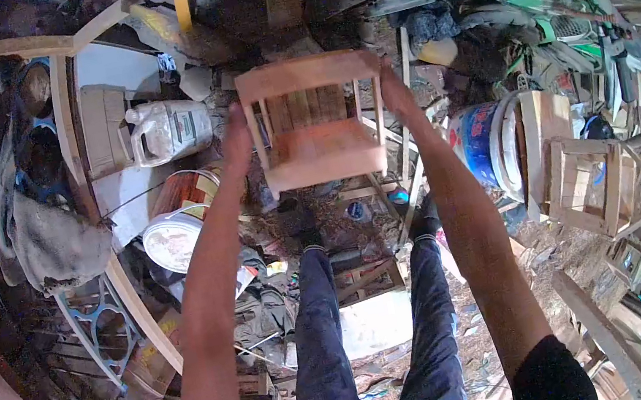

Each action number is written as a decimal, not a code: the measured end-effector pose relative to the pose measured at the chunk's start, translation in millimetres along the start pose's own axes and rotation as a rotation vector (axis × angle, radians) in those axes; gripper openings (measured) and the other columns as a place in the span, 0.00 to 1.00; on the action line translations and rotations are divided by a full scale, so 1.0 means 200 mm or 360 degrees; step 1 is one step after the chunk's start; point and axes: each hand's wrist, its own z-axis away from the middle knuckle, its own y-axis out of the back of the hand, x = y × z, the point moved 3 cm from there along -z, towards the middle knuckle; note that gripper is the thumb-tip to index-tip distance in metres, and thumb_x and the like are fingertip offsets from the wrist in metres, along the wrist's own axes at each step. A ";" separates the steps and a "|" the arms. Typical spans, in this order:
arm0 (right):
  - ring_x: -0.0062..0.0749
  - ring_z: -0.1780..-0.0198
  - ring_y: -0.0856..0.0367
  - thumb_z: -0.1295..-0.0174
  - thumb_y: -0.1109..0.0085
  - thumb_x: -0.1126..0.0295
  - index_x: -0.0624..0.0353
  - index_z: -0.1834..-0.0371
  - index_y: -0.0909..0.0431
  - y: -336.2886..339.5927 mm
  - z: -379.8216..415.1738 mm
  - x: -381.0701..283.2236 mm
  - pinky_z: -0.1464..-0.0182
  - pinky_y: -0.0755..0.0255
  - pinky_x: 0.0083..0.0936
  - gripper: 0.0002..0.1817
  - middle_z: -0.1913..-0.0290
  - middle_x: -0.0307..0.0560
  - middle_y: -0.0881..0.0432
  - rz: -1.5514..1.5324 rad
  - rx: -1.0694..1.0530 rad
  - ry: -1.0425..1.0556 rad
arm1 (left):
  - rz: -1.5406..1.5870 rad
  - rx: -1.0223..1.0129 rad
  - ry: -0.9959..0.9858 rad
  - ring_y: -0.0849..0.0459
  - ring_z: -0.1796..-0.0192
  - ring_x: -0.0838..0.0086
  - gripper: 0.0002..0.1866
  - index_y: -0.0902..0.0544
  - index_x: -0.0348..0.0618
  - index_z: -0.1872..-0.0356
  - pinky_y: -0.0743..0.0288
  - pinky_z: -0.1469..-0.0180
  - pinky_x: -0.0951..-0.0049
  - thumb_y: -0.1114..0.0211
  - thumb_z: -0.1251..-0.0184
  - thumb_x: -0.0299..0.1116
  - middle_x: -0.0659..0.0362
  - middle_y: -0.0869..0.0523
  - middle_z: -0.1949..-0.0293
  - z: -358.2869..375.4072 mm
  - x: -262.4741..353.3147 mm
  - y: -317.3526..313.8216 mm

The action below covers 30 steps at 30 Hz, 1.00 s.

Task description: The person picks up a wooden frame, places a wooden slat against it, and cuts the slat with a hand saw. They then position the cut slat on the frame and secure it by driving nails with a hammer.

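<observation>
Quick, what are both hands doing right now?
Left hand: closed on the left side of the small wooden stool.
Right hand: closed on the stool's right side.

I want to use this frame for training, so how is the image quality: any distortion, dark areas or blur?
Head view: strong fisheye distortion bends the planks at the left and leaves a black ring round the frame; the light is soft and even daylight, without hard shadows or glare; the small wooden chair held between the left hand and the right hand is fairly sharp, while the clutter near the rim looks softer.
</observation>
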 end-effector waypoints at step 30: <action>0.36 0.71 0.18 0.37 0.47 0.56 0.59 0.67 0.24 -0.32 0.38 1.03 0.69 0.26 0.28 0.16 0.73 0.46 0.20 -0.0911 -0.0016 -0.0998 | 0.1530 -0.0404 0.1483 0.20 0.49 0.60 0.24 0.25 0.39 0.47 0.24 0.46 0.57 0.50 0.35 0.47 0.50 0.20 0.47 0.43 -0.25 -0.28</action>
